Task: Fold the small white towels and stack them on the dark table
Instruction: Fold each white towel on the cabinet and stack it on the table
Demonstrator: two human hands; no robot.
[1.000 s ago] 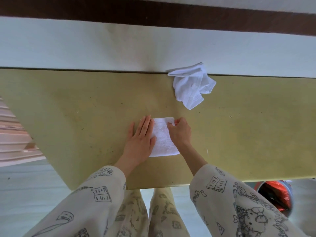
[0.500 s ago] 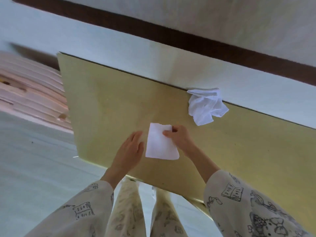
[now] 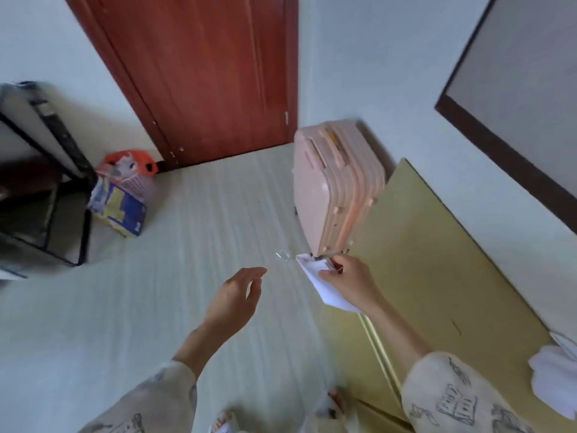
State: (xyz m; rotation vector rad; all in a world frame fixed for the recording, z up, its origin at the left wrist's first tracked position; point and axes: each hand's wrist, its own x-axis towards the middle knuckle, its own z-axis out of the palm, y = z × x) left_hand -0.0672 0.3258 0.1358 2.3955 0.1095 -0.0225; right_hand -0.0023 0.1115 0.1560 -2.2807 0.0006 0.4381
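The right hand pinches the folded white towel in its grip, held in the air past the yellow bench edge; the left hand hangs spread, holding nothing. Carrying should keep the fold pinched flat and steer left of the pink suitcase, over open floor. 1 crumpled towel waits at the bench's right.

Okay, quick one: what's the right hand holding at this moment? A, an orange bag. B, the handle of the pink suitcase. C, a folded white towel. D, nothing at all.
C: the right hand grips a folded white towel in the air beside the yellow table, while the left hand is open and holds nothing.
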